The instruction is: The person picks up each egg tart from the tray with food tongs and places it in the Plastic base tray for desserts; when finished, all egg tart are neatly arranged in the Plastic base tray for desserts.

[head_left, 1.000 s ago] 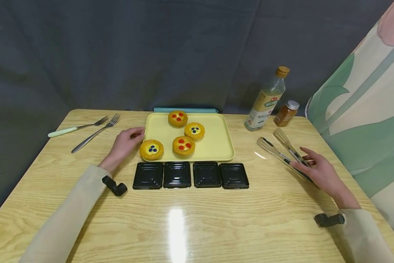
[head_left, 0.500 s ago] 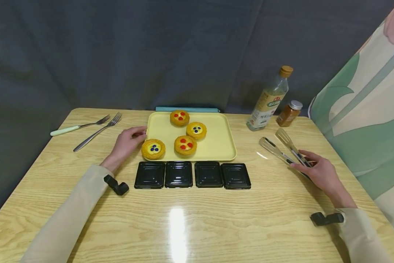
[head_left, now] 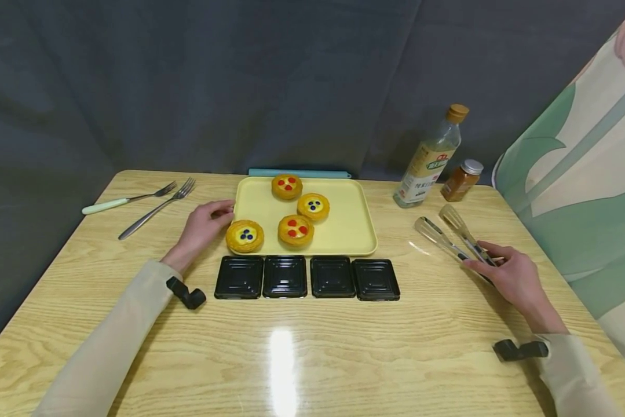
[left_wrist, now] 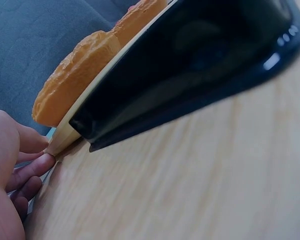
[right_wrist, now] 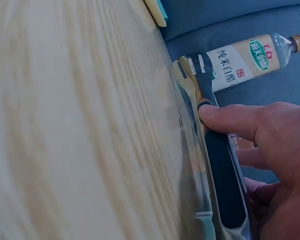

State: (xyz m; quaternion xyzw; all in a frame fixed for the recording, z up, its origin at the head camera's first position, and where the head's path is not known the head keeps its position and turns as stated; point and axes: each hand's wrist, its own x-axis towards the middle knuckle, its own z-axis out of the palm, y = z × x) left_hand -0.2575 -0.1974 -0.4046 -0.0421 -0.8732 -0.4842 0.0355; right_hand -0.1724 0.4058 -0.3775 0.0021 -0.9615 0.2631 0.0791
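Both arms wear long, loose sleeves of pale beige cloth, the left sleeve (head_left: 109, 341) and the right sleeve (head_left: 578, 376) each ending at the wrist. Just behind the left hand (head_left: 203, 229) a small black camera mount (head_left: 186, 293) is strapped on; a matching black mount (head_left: 519, 349) sits behind the right hand (head_left: 515, 281).

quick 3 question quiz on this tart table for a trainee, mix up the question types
1. True or false: the right hand grips the tongs.
2. How many tarts sit on the yellow tray?
3. The left hand touches: A) a fork B) the tray's edge C) a black dish

Key: 1 true; 2 four; 3 B
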